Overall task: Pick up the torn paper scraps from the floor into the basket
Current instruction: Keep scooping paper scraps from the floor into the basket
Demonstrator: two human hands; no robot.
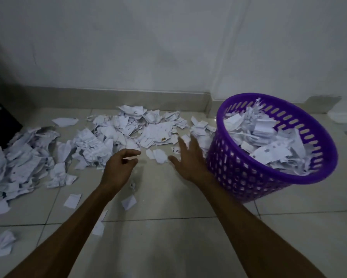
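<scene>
Torn white paper scraps [116, 135] lie in a wide heap on the tiled floor along the wall, and a second heap [20, 165] sits at the left. The purple slotted basket [238, 169] stands tilted at the right, filled with scraps [269, 141]. My left hand [118, 167] hovers at the near edge of the heap with its fingers curled; a thin pale sliver shows between thumb and forefinger, and I cannot tell if it is a scrap. My right hand [188, 161] is open with fingers spread, just left of the basket, over two small scraps [158, 156].
Loose single scraps [72, 200] lie on the tiles near my forearms, with a crumpled piece [2, 244] at the lower left. A dark object [0, 125] stands at the left edge. A white wall with a tiled skirting [128, 97] closes off the back.
</scene>
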